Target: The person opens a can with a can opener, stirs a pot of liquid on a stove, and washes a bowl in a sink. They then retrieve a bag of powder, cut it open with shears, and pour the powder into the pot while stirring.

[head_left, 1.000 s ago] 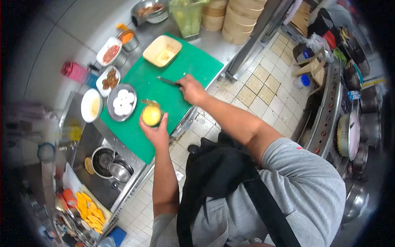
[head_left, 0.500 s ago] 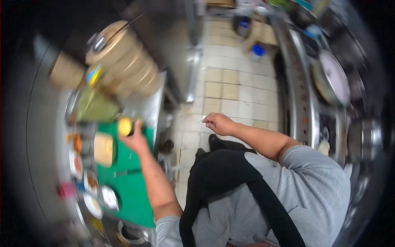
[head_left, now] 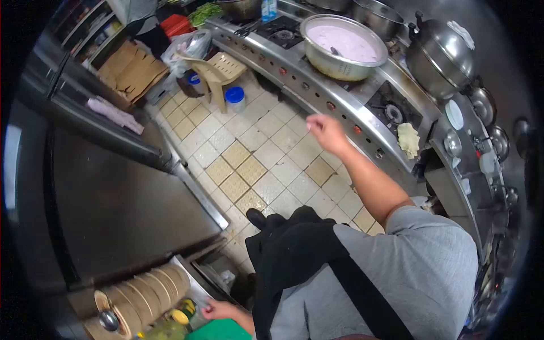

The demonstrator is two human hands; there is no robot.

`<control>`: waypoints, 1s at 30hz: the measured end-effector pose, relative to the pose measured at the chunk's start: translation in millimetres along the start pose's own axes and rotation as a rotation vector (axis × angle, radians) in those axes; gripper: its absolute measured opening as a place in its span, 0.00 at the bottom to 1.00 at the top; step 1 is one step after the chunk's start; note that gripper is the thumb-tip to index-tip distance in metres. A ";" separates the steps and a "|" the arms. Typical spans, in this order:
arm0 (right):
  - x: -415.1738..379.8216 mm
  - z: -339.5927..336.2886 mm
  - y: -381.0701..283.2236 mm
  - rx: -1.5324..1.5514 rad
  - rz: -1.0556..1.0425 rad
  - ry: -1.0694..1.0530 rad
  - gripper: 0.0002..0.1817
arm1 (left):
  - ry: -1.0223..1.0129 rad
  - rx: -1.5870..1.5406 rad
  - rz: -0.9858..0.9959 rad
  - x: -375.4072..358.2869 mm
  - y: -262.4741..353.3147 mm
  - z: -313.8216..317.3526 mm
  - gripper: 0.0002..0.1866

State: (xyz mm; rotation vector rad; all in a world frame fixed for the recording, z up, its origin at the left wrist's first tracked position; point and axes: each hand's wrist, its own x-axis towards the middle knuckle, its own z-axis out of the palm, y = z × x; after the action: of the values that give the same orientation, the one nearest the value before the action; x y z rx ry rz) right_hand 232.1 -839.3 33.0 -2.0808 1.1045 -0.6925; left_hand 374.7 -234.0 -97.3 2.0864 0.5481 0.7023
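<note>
At the lower edge, my left hand (head_left: 221, 310) is held with its fingers apart and nothing visible in it. It is just above the corner of the green cutting board (head_left: 221, 330). A small jar with a yellow lid (head_left: 179, 316) stands a short way to its left, apart from the fingers. Beyond the jar lies a stack of round tan steamer baskets (head_left: 148, 296), with a metal piece on the near end. My right hand (head_left: 326, 133) hangs over the tiled floor in front of the stove, its fingers curled in with nothing seen in them.
A long gas stove (head_left: 362, 105) runs along the right, carrying a wide pot of pale pink liquid (head_left: 348, 42) and a lidded steel pot (head_left: 441, 62). Dark fridge doors (head_left: 124, 198) stand left. A beige chair (head_left: 224, 71) and a blue-lidded tub (head_left: 234, 97) are ahead.
My left hand has let go of the yellow-lidded jar, which now stands beside the baskets. The view has swung right toward the stove. My right hand stays raised, fingers curled.
</note>
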 end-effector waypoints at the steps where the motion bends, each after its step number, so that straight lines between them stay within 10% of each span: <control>1: 21.7 -8.0 0.6 0.022 0.011 0.097 0.17 | -0.083 0.046 0.115 -19.6 6.3 4.8 0.22; 9: 175.3 -50.6 -10.0 -0.412 0.020 0.574 0.21 | -0.717 -0.384 0.070 -10.6 125.0 153.3 0.15; 17: 240.3 -117.6 20.5 -0.852 0.492 -0.003 0.20 | -0.898 -0.310 0.339 29.7 224.6 333.6 0.14; 25: 277.3 -126.5 35.5 -0.564 0.384 -0.101 0.33 | -1.133 0.215 0.372 -68.2 170.4 429.8 0.20; 30: 290.8 -162.3 48.9 -0.371 0.789 -0.285 0.14 | -1.281 0.626 0.515 -72.0 62.7 485.4 0.19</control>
State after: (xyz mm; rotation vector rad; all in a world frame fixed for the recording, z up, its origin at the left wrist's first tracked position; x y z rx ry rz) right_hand 238.1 -1158.8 138.8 -1.7125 1.8016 0.1990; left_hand 645.8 -594.1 -301.3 2.7266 -0.5844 -0.7075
